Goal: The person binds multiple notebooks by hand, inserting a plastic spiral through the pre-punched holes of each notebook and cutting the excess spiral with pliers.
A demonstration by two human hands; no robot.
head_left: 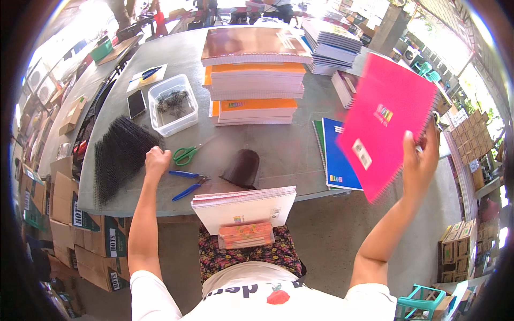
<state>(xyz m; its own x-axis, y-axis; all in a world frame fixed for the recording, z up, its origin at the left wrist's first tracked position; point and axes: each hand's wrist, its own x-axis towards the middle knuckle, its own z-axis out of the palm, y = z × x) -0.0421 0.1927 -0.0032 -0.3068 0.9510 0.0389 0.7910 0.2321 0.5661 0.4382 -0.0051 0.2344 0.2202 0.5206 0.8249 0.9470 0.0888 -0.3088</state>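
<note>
White shirt (pixel 321 304) cloth is closest to us, with white notebooks (pixel 243 208) by our lap. At the left, black wire coils (pixel 122 158) lie in a heap. They look light and springy and could tangle, so we would lift one by its end. Our left grip (pixel 159 160) is curled closed beside them; we cannot tell if it pinches one. Next come green scissors (pixel 185 155) and blue pliers (pixel 184 174), then bare gray desk (pixel 297 155) with room to slide things. A blue notebook (pixel 340 156) lies near the front edge. At the right, our right grip (pixel 422 163) holds the pink notebook (pixel 390 120) up by its wired side. It looks light and bendy, maybe slippery, so that side seems best to hold. Its bottom corner hangs past the desk, over the floor (pixel 321 235).
</note>
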